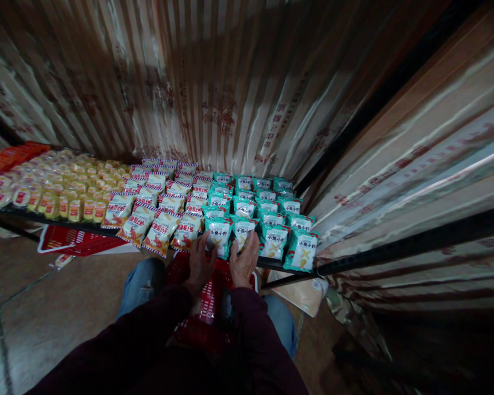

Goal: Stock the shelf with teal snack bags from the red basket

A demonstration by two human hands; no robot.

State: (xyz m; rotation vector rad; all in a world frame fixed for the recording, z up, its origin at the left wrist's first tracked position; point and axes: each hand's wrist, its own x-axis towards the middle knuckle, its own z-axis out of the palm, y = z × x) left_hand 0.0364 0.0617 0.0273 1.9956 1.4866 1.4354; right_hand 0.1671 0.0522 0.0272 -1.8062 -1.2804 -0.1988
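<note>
Teal-and-white snack bags (274, 242) stand in rows at the right end of a low shelf, each printed with dark characters. My left hand (201, 262) is at the front edge, its fingers stretched up against the lower left side of one front teal bag (219, 233). Beside it, my right hand (244, 259) rests its spread fingers on the front of the neighbouring teal bag (242, 229). Both hands are open, with fingertips at the bags. White snack bags with striped edges (160, 230) fill the rows just left of my left hand.
Small yellow packs (74, 208) and orange packets (8, 156) continue leftward along the black shelf edge (57, 218). A red basket (206, 304) sits between my knees, another red basket (80, 241) under the shelf. Striped sheeting (230, 82) hangs behind; a dark frame bar (415, 238) runs right.
</note>
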